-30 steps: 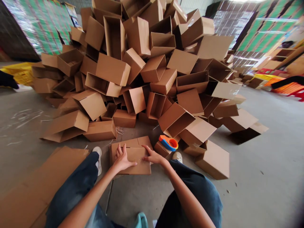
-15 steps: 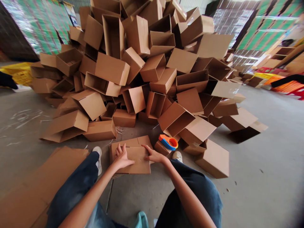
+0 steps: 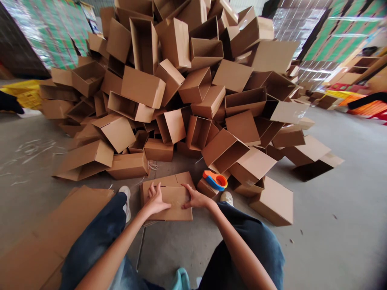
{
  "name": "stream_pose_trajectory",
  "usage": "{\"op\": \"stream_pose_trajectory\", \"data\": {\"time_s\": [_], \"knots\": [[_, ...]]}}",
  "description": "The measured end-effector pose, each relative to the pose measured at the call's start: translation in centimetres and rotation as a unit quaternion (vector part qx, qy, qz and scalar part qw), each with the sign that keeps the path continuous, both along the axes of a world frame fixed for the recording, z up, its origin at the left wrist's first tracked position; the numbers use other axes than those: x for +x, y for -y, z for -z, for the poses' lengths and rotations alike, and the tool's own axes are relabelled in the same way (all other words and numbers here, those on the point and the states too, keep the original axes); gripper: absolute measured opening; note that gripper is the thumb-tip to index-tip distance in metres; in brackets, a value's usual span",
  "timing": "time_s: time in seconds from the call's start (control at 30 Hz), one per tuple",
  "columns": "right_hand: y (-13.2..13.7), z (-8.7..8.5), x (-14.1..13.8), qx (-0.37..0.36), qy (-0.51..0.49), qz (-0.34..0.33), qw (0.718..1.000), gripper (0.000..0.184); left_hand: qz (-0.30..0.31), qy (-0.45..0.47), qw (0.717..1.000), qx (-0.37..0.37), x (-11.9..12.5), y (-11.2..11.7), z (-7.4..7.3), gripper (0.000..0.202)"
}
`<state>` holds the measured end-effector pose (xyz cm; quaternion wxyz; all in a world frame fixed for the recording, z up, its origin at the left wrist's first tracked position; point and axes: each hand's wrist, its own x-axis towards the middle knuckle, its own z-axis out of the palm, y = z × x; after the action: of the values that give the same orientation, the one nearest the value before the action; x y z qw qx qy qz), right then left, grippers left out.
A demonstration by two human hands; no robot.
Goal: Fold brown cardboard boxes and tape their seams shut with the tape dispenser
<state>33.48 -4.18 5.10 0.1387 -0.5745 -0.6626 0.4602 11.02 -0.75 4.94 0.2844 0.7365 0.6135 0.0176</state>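
Observation:
Between my feet a cardboard box lies on the floor with its flaps folded over the top. My left hand rests on its left part, fingers spread over the flap seam and thumb pointing right. On the right part lies my right hand, its index finger stretched to the seam and its thumb apart on the near flap. Both hands are open and hold nothing. An orange and blue tape dispenser sits on a small cardboard box just right of my right hand.
A tall heap of open cardboard boxes rises right ahead. Flat cardboard sheets lie at my left. Beside my right foot stands another box. A yellow crate is at the far left, and wrapped pallet stacks stand behind.
My right thumb has moved down and left onto the near flap, opening wider from the fingers. My left hand and the box have hardly moved; the view has shifted slightly.

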Motion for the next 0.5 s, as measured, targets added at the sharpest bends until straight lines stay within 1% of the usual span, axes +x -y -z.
{"op": "stream_pose_trajectory", "data": {"time_s": [0.3, 0.5], "knots": [[0.0, -0.2, 0.5, -0.004, -0.018, -0.02, 1.0, 0.108, -0.002, -0.001, 1.0, -0.006, 0.0, 0.0, 0.1, 0.109], [0.0, -1.3, 1.0, -0.011, 0.003, -0.043, 0.999, 0.097, 0.013, 0.0, 1.0, 0.0, -0.2, 0.1, 0.3, 0.108]]}}
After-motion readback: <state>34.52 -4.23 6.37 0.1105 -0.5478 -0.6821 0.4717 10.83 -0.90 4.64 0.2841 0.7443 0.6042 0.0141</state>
